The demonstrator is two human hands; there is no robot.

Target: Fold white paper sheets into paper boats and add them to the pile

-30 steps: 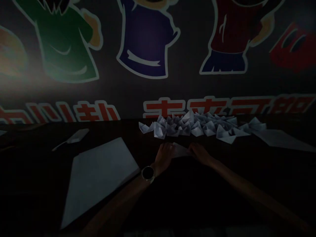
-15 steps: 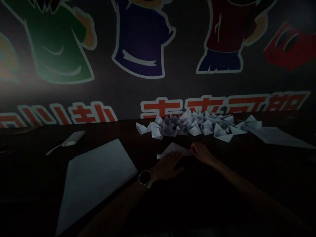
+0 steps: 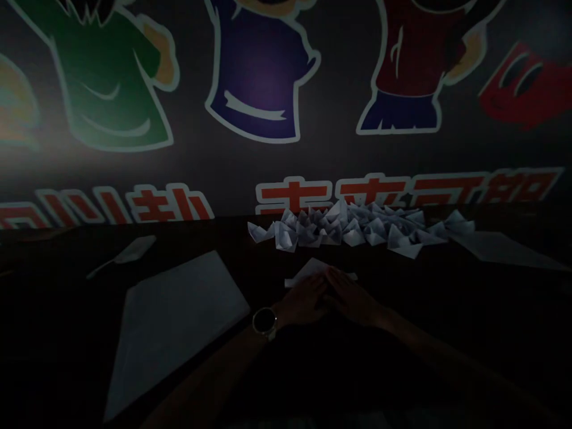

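A partly folded sheet of white paper (image 3: 311,267) lies on the dark table, its peak pointing away from me and a narrow strip showing at each side. My left hand (image 3: 306,299), with a watch (image 3: 264,322) on the wrist, rests flat on the near left part of the paper, fingers stretched out. Beside it my right hand (image 3: 351,295) also lies flat, its fingertips on the paper close to the left fingers. The paper's near edge is hidden under both hands.
Several folded paper boats (image 3: 353,229) are heaped at the back near the painted wall (image 3: 232,167). A stack of white paper (image 3: 179,322) lies to the left, with a white object trailing a thin end (image 3: 134,249) behind it. More flat paper (image 3: 504,249) lies at the right.
My right hand has moved left from the paper's right corner, where its fingers were closed, and now lies flat near my left hand. The left hand has barely moved. The picture is darker.
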